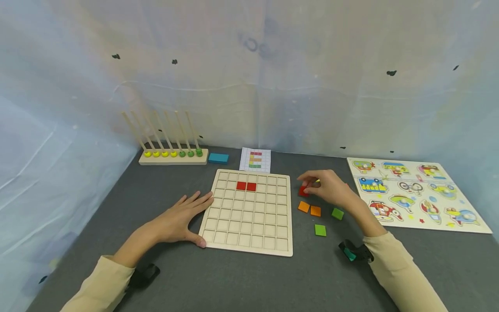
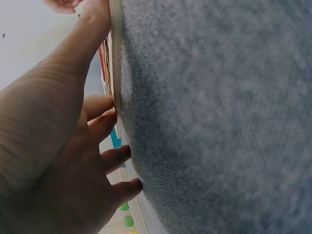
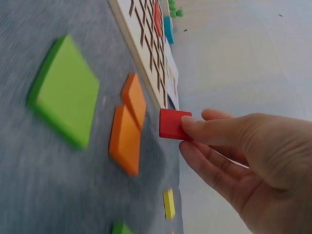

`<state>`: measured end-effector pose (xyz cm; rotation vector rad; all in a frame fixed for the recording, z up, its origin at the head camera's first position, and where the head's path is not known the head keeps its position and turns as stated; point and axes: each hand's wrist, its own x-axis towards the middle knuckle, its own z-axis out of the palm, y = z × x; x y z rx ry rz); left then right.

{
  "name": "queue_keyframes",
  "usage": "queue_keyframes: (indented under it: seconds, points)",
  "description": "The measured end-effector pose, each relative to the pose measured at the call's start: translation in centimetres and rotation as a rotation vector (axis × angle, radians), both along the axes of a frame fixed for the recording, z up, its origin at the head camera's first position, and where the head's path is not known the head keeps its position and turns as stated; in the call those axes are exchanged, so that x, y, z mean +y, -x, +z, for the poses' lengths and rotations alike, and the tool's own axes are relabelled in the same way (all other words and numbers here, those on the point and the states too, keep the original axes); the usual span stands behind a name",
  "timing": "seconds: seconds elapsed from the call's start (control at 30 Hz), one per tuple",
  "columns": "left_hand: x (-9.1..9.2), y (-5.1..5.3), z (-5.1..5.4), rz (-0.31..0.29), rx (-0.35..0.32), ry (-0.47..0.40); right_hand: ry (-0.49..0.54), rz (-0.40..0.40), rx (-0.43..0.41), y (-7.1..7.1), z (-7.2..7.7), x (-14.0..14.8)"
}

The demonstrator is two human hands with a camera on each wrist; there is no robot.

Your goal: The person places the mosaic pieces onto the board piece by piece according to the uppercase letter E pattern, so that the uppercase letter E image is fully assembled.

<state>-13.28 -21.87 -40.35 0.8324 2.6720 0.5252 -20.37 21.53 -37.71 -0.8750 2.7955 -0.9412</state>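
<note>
A wooden grid board [image 1: 249,216] lies on the dark table, two red tiles [image 1: 246,186] side by side in its second row from the top. My left hand [image 1: 175,221] rests with spread fingers at the board's left edge, thumb at the lower left corner. Right of the board, my right hand [image 1: 325,186] pinches a red tile [image 3: 173,124] between thumb and fingers; in the right wrist view it shows raised off the table. Near that hand lie two orange tiles [image 1: 309,209], green tiles [image 1: 320,230] and a yellow tile [image 3: 168,204], partly hidden in the head view.
Behind the board are a paper with a coloured grid pattern [image 1: 255,160], a blue block [image 1: 218,158] and a peg stand with yellow and green beads [image 1: 173,160]. A vehicle puzzle board [image 1: 419,195] lies at the right. A pale sheet [image 1: 296,86] hangs behind the table.
</note>
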Motion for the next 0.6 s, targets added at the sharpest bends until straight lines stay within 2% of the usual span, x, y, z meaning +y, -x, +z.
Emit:
queue_keyframes:
  seconds: [0.33, 0.6]
  points:
    - [-0.1, 0.0, 0.2, -0.004, 0.010, -0.008, 0.046, 0.053, -0.009, 1.1, 0.0, -3.8]
    - [0.0, -0.1, 0.3, -0.010, 0.014, -0.020, 0.080, 0.084, -0.010, 1.6, -0.5, -5.9]
